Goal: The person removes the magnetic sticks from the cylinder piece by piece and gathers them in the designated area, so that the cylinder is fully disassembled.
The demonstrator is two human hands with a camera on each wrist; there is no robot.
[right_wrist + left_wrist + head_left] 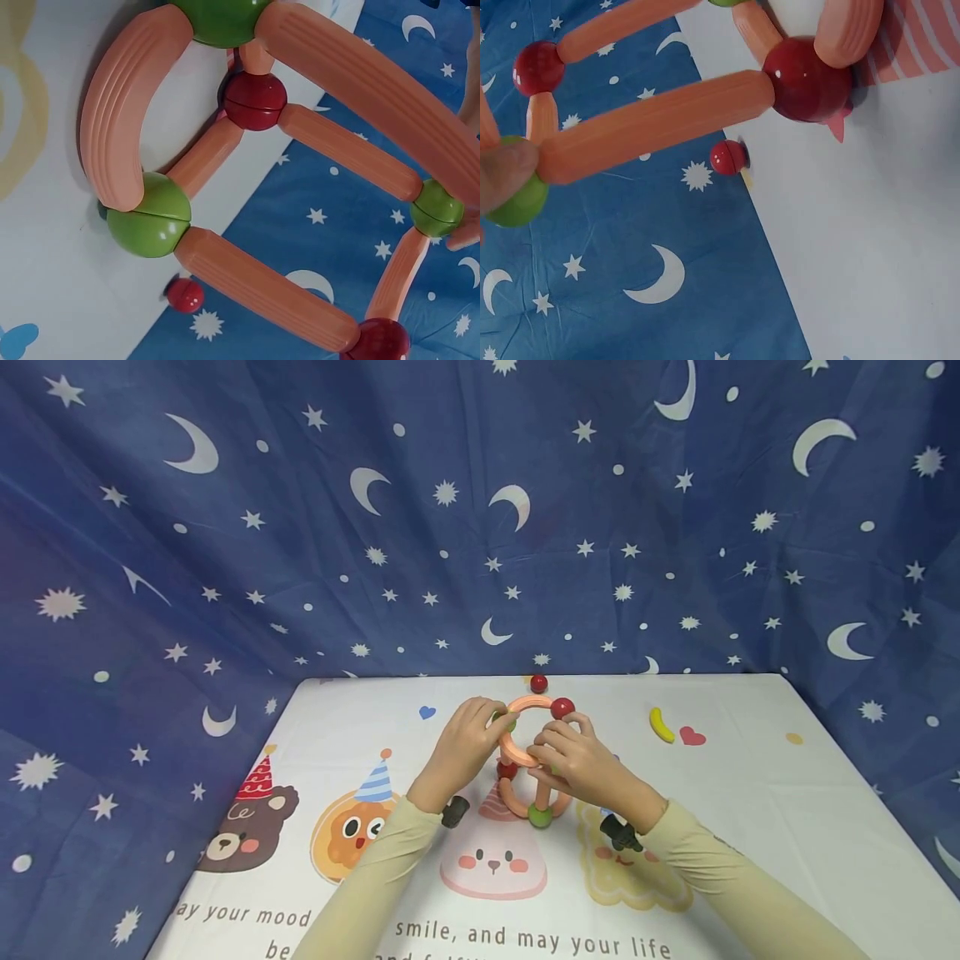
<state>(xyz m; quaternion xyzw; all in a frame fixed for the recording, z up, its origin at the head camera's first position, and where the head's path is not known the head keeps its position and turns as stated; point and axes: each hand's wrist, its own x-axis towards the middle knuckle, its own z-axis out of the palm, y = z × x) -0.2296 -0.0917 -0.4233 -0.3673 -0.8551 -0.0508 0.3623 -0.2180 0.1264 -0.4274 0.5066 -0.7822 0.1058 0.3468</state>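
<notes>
Between the two hands stands a ball-and-stick frame of orange sticks joined by red and green balls. Its upper ring (531, 701) has curved sticks, and upright sticks (270, 289) link it to a lower ring (513, 799) on the table. On the left side of the upper ring, the left hand (467, 739) holds a green ball (517, 199), thumb pressed against it. The right hand (581, 762) pinches the front right of that ring, by a curved orange stick (517, 750). A red ball (562, 708) sits at the ring's back right. The right fingers partly hide the joint there.
A loose red ball (538, 683) lies at the table's back edge, behind the frame. A yellow curved piece (661, 725) lies to the right. The white tablecloth (750, 793) carries printed cartoons, and a blue starry curtain (450, 543) hangs behind and at the sides.
</notes>
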